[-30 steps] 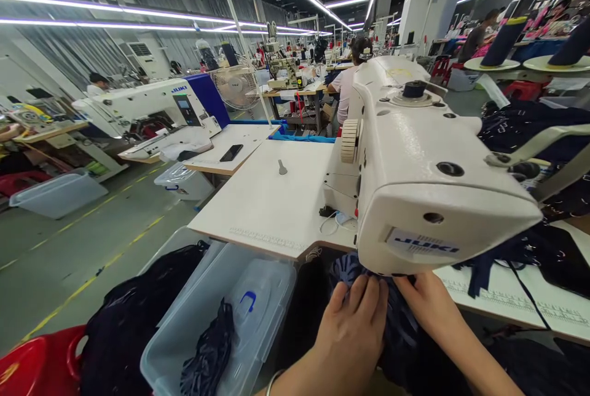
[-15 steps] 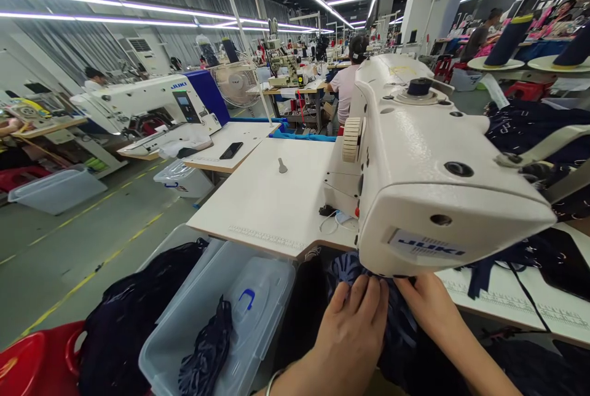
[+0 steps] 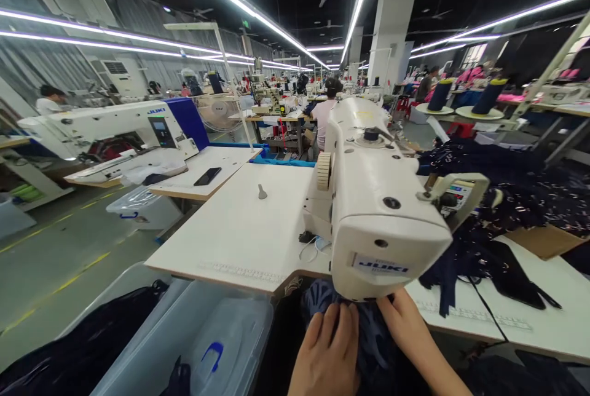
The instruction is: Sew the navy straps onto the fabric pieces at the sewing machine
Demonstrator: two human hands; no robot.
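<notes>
Below the head of a white JUKI sewing machine (image 3: 387,242), both hands are on a navy garment piece (image 3: 373,337) with shiny gathered fabric. My left hand (image 3: 328,350) lies over its left part, fingers bent and pressed together on the cloth. On the other side, my right hand (image 3: 402,316) pinches the cloth close under the machine head; its fingertips are partly hidden there. The needle area is out of sight behind the head.
A translucent bin (image 3: 258,334) stands at the left below the white tabletop (image 3: 239,224), which bears a small grey metal piece (image 3: 262,192). Navy straps (image 3: 507,168) are heaped at right near a dark phone-like slab (image 3: 511,276). A co-worker (image 3: 325,110) sits ahead.
The view has tilted up and swung right, so the machine and table appear shifted left and more of the right-hand heap shows. Both hands keep their places on the navy fabric.
</notes>
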